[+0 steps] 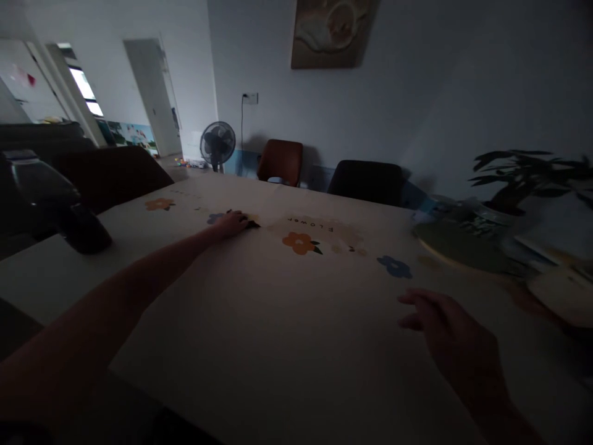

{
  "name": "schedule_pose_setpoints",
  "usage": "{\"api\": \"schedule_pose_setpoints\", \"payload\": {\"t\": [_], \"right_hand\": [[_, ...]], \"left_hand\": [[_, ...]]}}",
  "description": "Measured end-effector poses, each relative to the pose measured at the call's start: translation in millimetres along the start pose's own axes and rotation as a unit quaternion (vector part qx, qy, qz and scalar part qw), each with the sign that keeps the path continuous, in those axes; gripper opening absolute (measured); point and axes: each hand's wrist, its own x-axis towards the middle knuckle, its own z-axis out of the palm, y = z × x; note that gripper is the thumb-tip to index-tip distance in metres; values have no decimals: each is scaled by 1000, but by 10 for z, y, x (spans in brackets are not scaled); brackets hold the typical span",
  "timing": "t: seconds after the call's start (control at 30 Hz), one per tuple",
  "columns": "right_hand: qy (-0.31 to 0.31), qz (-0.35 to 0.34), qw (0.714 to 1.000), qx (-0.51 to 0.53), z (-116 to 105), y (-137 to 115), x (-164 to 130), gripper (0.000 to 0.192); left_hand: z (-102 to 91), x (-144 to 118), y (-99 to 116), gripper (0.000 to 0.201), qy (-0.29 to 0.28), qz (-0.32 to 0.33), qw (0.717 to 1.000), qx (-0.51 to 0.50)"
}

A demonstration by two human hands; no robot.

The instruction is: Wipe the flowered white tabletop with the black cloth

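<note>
Head view shows our left hand (233, 222) flat on the tablecloth (278, 321) at a fold far across the table, whether pinching it we cannot tell. Our right hand (440, 327) hovers open, empty. Tugging the cloth could, we judge, topple the plant (523, 179) or kettle (50, 198).

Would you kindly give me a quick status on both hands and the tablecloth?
Left hand stretched far out, resting on flowered tablecloth. Right hand open, near the cloth, holding nothing. Plant and plates at right.
</note>
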Motion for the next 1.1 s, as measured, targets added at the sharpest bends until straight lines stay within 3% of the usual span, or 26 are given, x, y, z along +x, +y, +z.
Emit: {"api": "schedule_pose_setpoints", "payload": {"t": [0.17, 0.3, 0.43, 0.57, 0.7, 0.87, 0.97, 1.1], "right_hand": [[-27, -16, 999, 10, 44, 92, 18, 49], [-21, -11, 1000, 16, 66, 196, 45, 50], [-23, -7, 999, 23, 30, 201, 28, 48], [-31, 22, 999, 27, -4, 128, -10, 50], [-54, 44, 997, 16, 7, 91, -32, 54], [-71, 77, 994, -22, 22, 103, -36, 60], [-74, 103, 991, -47, 20, 90, -16, 63], [-79, 105, 989, -72, 23, 175, 45, 63]], "left_hand": [[90, -371, 546, 45, -10, 127, 991, -27], [110, -792, 850, 42, -28, 229, 972, -41], [111, -1345, 1019, 39, -16, 365, 928, -79], [66, -1931, 1050, 44, 6, 397, 911, -114], [19, -2254, 971, 49, -3, 361, 925, -115], [-4, -2055, 668, 53, -45, 226, 972, -52], [-50, -1732, 236, 56, -39, 112, 993, -16], [-165, -1276, -560, 59, -17, -25, 999, 39]]}}
